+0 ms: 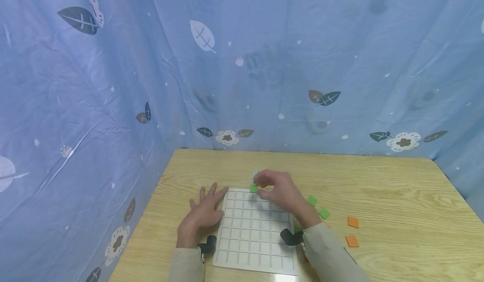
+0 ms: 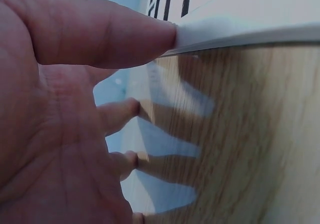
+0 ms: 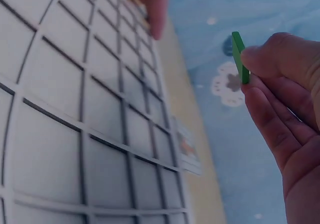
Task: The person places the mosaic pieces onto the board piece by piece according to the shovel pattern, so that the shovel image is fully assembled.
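Observation:
A white grid board point(image 1: 243, 234) with raised lines lies on the wooden table. Over its far edge, my right hand point(image 1: 277, 189) pinches a thin green square tile point(image 3: 240, 59) between thumb and fingers. In the right wrist view the tile stands on edge, up off the board. My left hand point(image 1: 206, 212) is beside the board's left edge with its fingers spread. The tip of its thumb point(image 2: 125, 34) touches the board's side, as the left wrist view shows. A small printed card point(image 3: 186, 144) lies just beyond the far edge, partly hidden by my right hand in the head view.
Loose green tiles point(image 1: 311, 201) lie right of the board, one partly hidden by my right forearm. Farther right are orange tiles point(image 1: 353, 222). A blue patterned curtain point(image 1: 264, 84) hangs along the table's back and left sides.

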Demonstrator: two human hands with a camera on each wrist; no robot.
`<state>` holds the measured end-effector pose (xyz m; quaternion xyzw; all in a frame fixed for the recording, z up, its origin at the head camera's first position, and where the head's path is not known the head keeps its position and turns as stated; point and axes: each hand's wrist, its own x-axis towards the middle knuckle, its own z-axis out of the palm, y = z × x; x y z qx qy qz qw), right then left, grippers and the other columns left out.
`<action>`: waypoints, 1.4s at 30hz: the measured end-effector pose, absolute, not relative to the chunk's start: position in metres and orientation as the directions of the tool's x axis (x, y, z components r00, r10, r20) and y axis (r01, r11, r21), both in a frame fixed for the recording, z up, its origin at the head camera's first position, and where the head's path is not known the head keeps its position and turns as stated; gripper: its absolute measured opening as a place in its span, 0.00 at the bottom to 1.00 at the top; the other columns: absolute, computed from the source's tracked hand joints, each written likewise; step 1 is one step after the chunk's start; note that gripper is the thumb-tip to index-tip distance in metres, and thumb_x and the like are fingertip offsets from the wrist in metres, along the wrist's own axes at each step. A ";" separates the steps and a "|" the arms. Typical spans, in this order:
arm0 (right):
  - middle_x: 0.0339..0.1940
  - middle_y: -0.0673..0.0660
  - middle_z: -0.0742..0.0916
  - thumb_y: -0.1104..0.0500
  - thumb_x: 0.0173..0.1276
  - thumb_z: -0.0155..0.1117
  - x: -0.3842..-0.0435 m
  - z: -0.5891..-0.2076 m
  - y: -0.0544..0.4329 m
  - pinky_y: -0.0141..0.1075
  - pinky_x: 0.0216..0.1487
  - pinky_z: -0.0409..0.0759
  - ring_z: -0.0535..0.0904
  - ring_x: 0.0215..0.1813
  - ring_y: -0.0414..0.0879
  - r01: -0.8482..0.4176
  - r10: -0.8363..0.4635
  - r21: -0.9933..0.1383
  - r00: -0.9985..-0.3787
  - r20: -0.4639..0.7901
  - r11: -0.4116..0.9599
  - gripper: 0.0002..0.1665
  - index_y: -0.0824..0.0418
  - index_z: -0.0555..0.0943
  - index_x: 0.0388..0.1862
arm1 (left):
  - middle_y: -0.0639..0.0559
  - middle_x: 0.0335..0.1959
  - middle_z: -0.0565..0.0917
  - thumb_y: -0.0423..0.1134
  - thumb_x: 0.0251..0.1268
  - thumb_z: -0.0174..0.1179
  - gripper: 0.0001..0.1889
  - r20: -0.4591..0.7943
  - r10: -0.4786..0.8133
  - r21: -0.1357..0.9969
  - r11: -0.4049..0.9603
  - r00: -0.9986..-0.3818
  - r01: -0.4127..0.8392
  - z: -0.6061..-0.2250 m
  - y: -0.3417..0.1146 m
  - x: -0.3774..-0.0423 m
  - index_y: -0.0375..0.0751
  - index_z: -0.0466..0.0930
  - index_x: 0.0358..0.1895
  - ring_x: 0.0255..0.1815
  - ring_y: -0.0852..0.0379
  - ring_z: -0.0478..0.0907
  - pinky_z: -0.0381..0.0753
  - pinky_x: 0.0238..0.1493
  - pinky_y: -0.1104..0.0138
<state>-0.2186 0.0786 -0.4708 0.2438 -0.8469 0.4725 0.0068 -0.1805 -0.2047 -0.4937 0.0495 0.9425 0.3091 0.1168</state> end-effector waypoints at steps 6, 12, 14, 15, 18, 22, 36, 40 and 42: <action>0.49 0.49 0.93 0.65 0.67 0.78 -0.225 -0.487 0.067 0.44 0.59 0.91 0.90 0.51 0.44 -0.381 -0.406 -0.806 -0.893 0.195 0.453 0.18 0.59 0.89 0.55 | 0.36 0.92 0.50 0.31 0.61 0.61 0.44 -0.194 0.163 0.599 0.801 -0.967 0.015 -0.493 -0.205 -0.180 0.54 0.67 0.86 0.91 0.22 0.33 0.25 0.77 0.16; 0.49 0.53 0.94 0.68 0.65 0.78 -0.230 -0.499 0.060 0.43 0.60 0.91 0.91 0.53 0.48 -0.392 -0.422 -0.806 -0.885 0.199 0.444 0.19 0.61 0.89 0.55 | 0.36 0.92 0.49 0.31 0.61 0.60 0.45 -0.196 0.169 0.594 0.804 -0.966 0.020 -0.494 -0.205 -0.181 0.54 0.66 0.86 0.90 0.21 0.33 0.25 0.76 0.16; 0.50 0.53 0.94 0.68 0.65 0.79 -0.231 -0.503 0.057 0.44 0.61 0.91 0.91 0.54 0.48 -0.389 -0.419 -0.801 -0.887 0.193 0.455 0.20 0.61 0.89 0.56 | 0.36 0.92 0.49 0.32 0.61 0.60 0.45 -0.197 0.172 0.592 0.805 -0.965 0.022 -0.495 -0.206 -0.181 0.54 0.66 0.87 0.90 0.21 0.33 0.25 0.76 0.15; 0.50 0.52 0.94 0.67 0.65 0.79 -0.232 -0.504 0.056 0.45 0.61 0.90 0.91 0.55 0.48 -0.388 -0.417 -0.798 -0.889 0.191 0.462 0.20 0.60 0.89 0.56 | 0.36 0.92 0.49 0.32 0.62 0.60 0.45 -0.199 0.172 0.593 0.805 -0.965 0.022 -0.495 -0.206 -0.181 0.55 0.66 0.86 0.90 0.21 0.33 0.25 0.76 0.16; 0.50 0.52 0.94 0.67 0.65 0.80 -0.233 -0.508 0.053 0.47 0.62 0.90 0.91 0.55 0.48 -0.381 -0.411 -0.787 -0.894 0.179 0.485 0.19 0.59 0.89 0.56 | 0.36 0.92 0.49 0.32 0.62 0.61 0.44 -0.202 0.169 0.596 0.803 -0.965 0.016 -0.495 -0.206 -0.181 0.55 0.66 0.86 0.91 0.22 0.32 0.25 0.76 0.16; 0.50 0.52 0.94 0.67 0.66 0.78 -0.234 -0.512 0.049 0.47 0.62 0.90 0.91 0.55 0.47 -0.387 -0.415 -0.760 -0.894 0.169 0.523 0.18 0.59 0.89 0.55 | 0.37 0.92 0.49 0.32 0.62 0.60 0.44 -0.206 0.165 0.601 0.799 -0.964 0.009 -0.495 -0.206 -0.181 0.55 0.67 0.86 0.91 0.23 0.32 0.24 0.77 0.17; 0.54 0.55 0.94 0.68 0.67 0.74 -0.227 -0.510 0.043 0.50 0.64 0.89 0.91 0.59 0.52 -0.381 -0.423 -0.720 -0.896 0.135 0.580 0.22 0.58 0.89 0.60 | 0.36 0.92 0.50 0.32 0.62 0.60 0.44 -0.197 0.168 0.606 0.796 -0.966 0.014 -0.497 -0.206 -0.180 0.54 0.67 0.86 0.91 0.22 0.32 0.24 0.76 0.16; 0.56 0.54 0.94 0.67 0.67 0.74 -0.225 -0.509 0.044 0.51 0.66 0.89 0.91 0.62 0.53 -0.382 -0.423 -0.712 -0.897 0.131 0.589 0.23 0.57 0.89 0.62 | 0.36 0.92 0.51 0.32 0.62 0.60 0.43 -0.191 0.165 0.612 0.791 -0.967 0.014 -0.497 -0.206 -0.180 0.54 0.68 0.86 0.91 0.22 0.33 0.25 0.77 0.16; 0.57 0.53 0.94 0.66 0.68 0.74 -0.225 -0.508 0.045 0.51 0.66 0.89 0.90 0.62 0.52 -0.379 -0.422 -0.707 -0.898 0.126 0.597 0.24 0.57 0.88 0.62 | 0.36 0.92 0.51 0.32 0.63 0.60 0.43 -0.187 0.166 0.617 0.787 -0.968 0.015 -0.496 -0.205 -0.180 0.53 0.68 0.86 0.91 0.22 0.33 0.25 0.77 0.16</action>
